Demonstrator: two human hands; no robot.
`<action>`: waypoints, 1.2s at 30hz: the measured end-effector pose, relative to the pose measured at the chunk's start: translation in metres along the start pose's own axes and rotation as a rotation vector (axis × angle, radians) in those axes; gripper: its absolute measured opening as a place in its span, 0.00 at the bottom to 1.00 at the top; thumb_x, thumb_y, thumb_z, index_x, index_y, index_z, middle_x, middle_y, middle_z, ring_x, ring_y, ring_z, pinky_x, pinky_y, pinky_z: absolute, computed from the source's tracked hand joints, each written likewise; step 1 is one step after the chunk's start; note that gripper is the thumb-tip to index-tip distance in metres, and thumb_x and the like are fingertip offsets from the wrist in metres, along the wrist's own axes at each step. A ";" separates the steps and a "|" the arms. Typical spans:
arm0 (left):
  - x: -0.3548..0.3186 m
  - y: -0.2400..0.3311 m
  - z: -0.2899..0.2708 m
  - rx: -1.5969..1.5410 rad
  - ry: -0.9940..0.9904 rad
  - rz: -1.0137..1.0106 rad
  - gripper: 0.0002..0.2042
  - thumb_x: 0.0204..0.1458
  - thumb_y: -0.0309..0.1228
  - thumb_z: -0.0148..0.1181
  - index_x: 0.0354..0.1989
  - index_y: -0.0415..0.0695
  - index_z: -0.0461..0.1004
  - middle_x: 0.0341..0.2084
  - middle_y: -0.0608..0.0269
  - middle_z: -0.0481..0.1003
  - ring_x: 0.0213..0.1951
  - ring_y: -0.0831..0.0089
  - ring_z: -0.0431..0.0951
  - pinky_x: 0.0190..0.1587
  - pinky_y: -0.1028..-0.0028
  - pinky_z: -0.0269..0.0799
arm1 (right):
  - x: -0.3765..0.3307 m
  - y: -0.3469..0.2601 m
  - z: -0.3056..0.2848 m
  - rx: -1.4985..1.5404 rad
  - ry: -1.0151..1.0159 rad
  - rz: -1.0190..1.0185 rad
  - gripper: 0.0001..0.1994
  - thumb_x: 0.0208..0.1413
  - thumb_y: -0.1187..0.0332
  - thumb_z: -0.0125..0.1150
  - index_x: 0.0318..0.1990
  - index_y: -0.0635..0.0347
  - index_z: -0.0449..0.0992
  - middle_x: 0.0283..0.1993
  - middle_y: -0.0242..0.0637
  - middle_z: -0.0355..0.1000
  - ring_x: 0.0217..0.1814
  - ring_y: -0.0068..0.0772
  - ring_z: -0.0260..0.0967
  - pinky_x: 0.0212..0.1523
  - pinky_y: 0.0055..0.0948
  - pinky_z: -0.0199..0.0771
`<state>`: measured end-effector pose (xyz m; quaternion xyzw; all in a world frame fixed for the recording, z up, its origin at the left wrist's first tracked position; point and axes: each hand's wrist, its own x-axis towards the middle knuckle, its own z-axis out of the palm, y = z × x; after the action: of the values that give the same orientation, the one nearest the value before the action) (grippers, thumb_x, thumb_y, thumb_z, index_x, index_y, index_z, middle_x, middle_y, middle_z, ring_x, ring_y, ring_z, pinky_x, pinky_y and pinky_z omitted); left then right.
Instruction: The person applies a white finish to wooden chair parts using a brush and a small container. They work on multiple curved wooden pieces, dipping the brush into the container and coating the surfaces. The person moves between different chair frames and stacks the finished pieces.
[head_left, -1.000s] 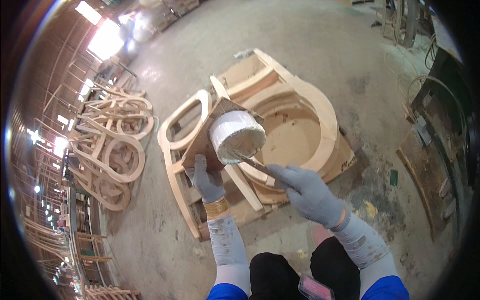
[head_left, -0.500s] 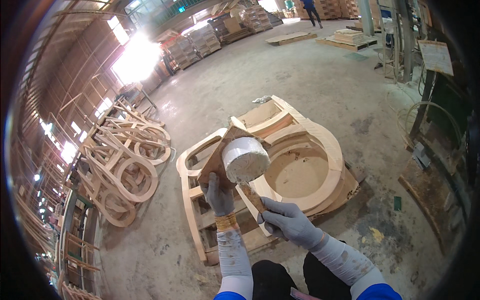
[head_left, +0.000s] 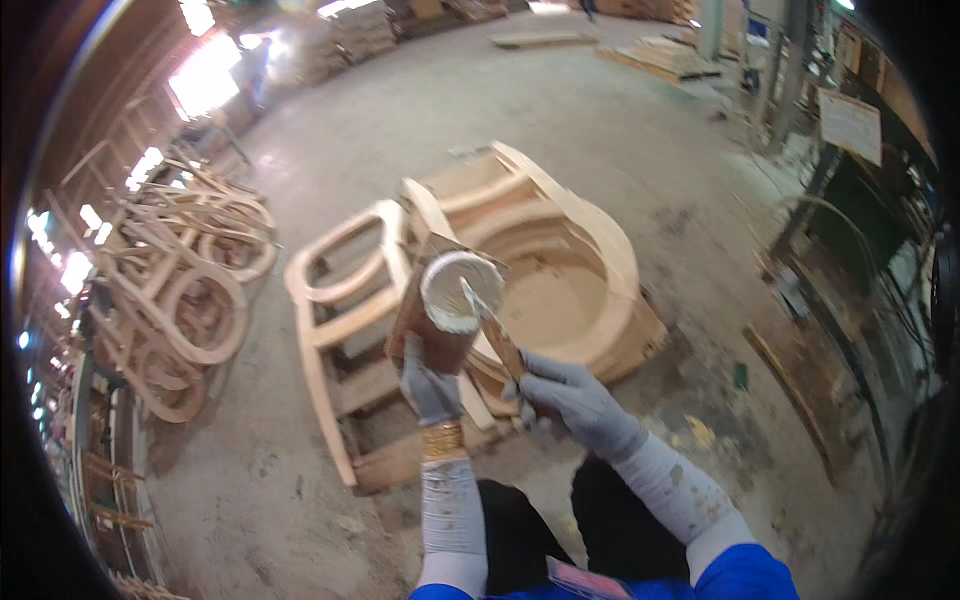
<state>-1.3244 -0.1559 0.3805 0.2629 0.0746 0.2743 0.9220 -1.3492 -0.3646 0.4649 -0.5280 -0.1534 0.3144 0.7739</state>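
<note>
My left hand (head_left: pixel 430 388), in a grey glove, grips the lower edge of a flat brown board (head_left: pixel 438 348). A round white tub (head_left: pixel 436 310) with pale paste inside sits against the board, its mouth tilted toward me. My gloved right hand (head_left: pixel 582 402) is closed round the wooden handle of a putty knife (head_left: pixel 508 352). The blade reaches into the mouth of the tub. Beneath and beyond both hands lie pale wooden frames: one with a large round opening (head_left: pixel 622 262), another with slats (head_left: pixel 358 318) to its left.
Many curved wooden frames (head_left: pixel 215 300) lean in a row at the left. A strip of wood (head_left: pixel 790 400) and a small green piece (head_left: pixel 741 376) lie on the concrete floor at right. Farther back are a low pallet stack (head_left: pixel 665 60) and a white sign board (head_left: pixel 850 125).
The tub has tipped so that its mouth shows, and the knife blade has moved up into it. My view has turned downward and to the right; the frames appear farther left.
</note>
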 end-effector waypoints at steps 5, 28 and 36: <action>-0.030 -0.043 -0.048 0.306 0.086 -0.027 0.12 0.56 0.27 0.55 0.48 0.39 0.71 0.44 0.60 0.74 0.46 0.69 0.74 0.48 0.68 0.74 | -0.020 0.035 -0.068 -0.362 0.264 0.065 0.19 0.60 0.70 0.51 0.59 0.62 0.67 0.40 0.29 0.72 0.32 0.15 0.65 0.32 0.16 0.68; -0.089 0.030 -0.154 0.782 0.455 0.023 0.15 0.61 0.28 0.45 0.52 0.32 0.66 0.51 0.57 0.67 0.52 0.69 0.69 0.53 0.72 0.69 | 0.042 0.081 -0.311 -1.922 0.523 -0.148 0.12 0.54 0.67 0.54 0.46 0.45 0.77 0.33 0.34 0.68 0.39 0.39 0.66 0.38 0.37 0.68; -0.096 0.022 -0.171 1.399 0.278 0.143 0.16 0.60 0.29 0.46 0.54 0.33 0.65 0.51 0.56 0.67 0.51 0.68 0.69 0.52 0.72 0.68 | 0.042 0.079 -0.330 -2.148 0.528 -0.154 0.14 0.51 0.70 0.54 0.46 0.44 0.77 0.33 0.31 0.68 0.37 0.37 0.66 0.36 0.36 0.69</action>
<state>-1.4638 -0.1168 0.2456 0.7592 0.3324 0.2527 0.4992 -1.1554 -0.5561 0.2582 -0.9639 -0.2090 -0.1534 -0.0604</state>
